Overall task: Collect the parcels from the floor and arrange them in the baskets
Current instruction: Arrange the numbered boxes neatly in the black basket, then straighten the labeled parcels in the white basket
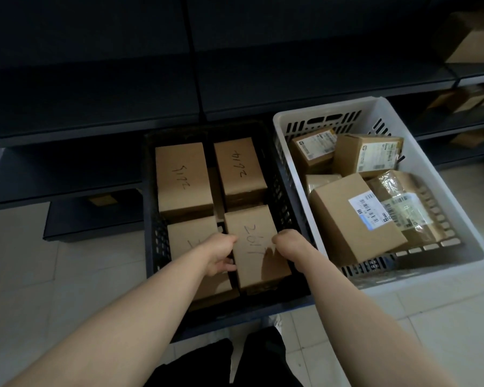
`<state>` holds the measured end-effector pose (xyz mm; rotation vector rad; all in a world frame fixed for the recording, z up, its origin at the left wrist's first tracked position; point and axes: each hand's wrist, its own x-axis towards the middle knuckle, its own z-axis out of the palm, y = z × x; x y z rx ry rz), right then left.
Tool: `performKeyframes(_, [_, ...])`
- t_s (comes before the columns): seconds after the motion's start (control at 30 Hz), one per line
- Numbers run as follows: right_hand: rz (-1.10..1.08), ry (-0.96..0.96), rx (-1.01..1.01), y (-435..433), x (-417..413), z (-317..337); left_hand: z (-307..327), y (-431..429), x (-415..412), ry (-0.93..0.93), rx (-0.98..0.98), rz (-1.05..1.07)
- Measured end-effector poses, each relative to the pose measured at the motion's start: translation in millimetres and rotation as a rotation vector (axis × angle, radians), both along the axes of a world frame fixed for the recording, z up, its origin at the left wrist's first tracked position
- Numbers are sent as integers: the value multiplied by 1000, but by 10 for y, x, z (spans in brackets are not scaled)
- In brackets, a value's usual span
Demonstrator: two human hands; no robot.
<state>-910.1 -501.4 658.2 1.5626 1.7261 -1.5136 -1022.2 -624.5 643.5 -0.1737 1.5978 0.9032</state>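
Observation:
A black basket (151,208) on the floor holds several brown cardboard parcels with handwritten numbers. Both of my hands grip the near-right parcel marked 2617 (256,247) from either side. My left hand (220,255) curls round its left edge, fingers underneath. My right hand (289,245) grips its right edge, fingers hidden behind the box. Behind it lie a parcel marked 2614 (239,170) and another numbered parcel (180,180); a fourth parcel (192,236) sits under my left wrist. A white basket (464,233) to the right holds several labelled parcels.
Dark metal shelving (95,107) runs behind both baskets, with more boxes (472,43) on shelves at the far right. Pale floor tiles (39,261) lie to the left and right. My dark trousers (235,364) show at the bottom edge.

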Motion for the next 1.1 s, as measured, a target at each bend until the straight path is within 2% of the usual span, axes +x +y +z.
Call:
performKeyframes(0.13, [21, -6, 13, -1, -10, -18, 30, 34, 62, 3, -23, -1])
performKeyframes(0.27, [26, 62, 21, 29, -19, 65, 102, 21, 29, 102, -46, -41])
performKeyframes(0.4, [-11, 168, 61, 22, -25, 244, 241, 3, -39, 149, 19, -47])
performKeyframes(0.53, [-39, 262, 131, -36, -12, 415, 408, 29, 1, 276, 70, -95])
performKeyframes(0.73, [-112, 379, 229, -1, 95, 616, 648, 171, 98, 358, 179, -24])
performKeyframes(0.97, [-218, 464, 345, 594, 456, 803, 825, 677, 442, 197, 262, 50])
performKeyframes(1.1, [-270, 462, 381, 1198, 808, 918, 891, 1129, 766, 180, 304, 99])
